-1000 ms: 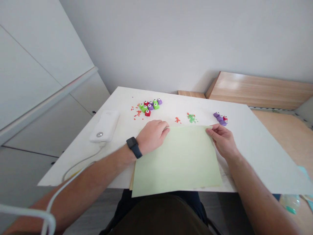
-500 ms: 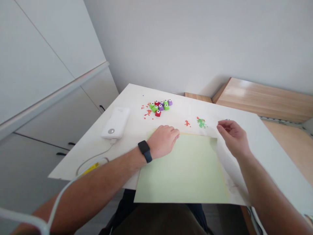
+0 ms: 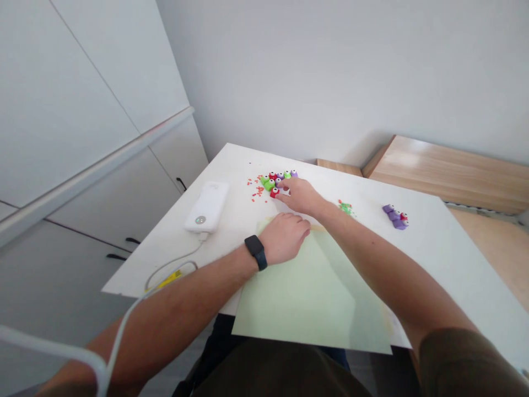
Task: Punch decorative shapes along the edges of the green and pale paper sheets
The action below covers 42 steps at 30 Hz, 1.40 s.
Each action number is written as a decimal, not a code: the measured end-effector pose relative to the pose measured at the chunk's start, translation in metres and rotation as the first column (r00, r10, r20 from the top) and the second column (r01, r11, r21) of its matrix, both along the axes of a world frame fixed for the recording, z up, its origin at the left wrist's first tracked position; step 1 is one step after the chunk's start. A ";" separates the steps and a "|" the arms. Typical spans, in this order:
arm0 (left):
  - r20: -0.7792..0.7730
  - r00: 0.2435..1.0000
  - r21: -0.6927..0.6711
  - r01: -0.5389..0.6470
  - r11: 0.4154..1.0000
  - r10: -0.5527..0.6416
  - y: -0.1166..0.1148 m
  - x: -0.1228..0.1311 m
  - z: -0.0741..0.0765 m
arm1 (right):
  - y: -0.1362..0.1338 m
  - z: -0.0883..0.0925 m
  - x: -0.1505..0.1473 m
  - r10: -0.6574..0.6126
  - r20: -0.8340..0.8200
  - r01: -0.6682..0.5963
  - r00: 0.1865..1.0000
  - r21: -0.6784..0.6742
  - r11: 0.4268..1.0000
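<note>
A cluster of several red, green and purple craft paper punches stands near the table's far edge. My right hand reaches over it, its fingertips at a red punch. My left hand rests on the top edge of a pale green paper sheet, which overhangs the near table edge. Red paper scraps lie left of the cluster, and green scraps lie to its right. A smaller group of purple and red punches stands further right.
A white power bank lies on the white table at left, its cable trailing toward the near edge. White cabinets stand left of the table. A light wooden surface lies beyond its far right side.
My right hand has moved left from the paper's right corner, across the sheet, to the punch cluster. My left hand stays on the sheet, and the view has turned slightly.
</note>
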<state>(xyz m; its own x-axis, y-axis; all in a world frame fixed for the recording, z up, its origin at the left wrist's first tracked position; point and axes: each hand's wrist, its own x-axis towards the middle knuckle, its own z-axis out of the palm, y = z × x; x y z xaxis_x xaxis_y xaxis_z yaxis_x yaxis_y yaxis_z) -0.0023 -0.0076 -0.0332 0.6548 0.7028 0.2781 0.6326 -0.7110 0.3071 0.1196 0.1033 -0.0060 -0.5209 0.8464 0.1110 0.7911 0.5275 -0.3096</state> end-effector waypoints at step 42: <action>-0.025 0.999 -0.077 0.018 0.997 -0.020 0.048 -0.008 0.022 | -0.104 -0.020 0.203 -0.521 -0.844 0.156 0.124 -0.502 0.851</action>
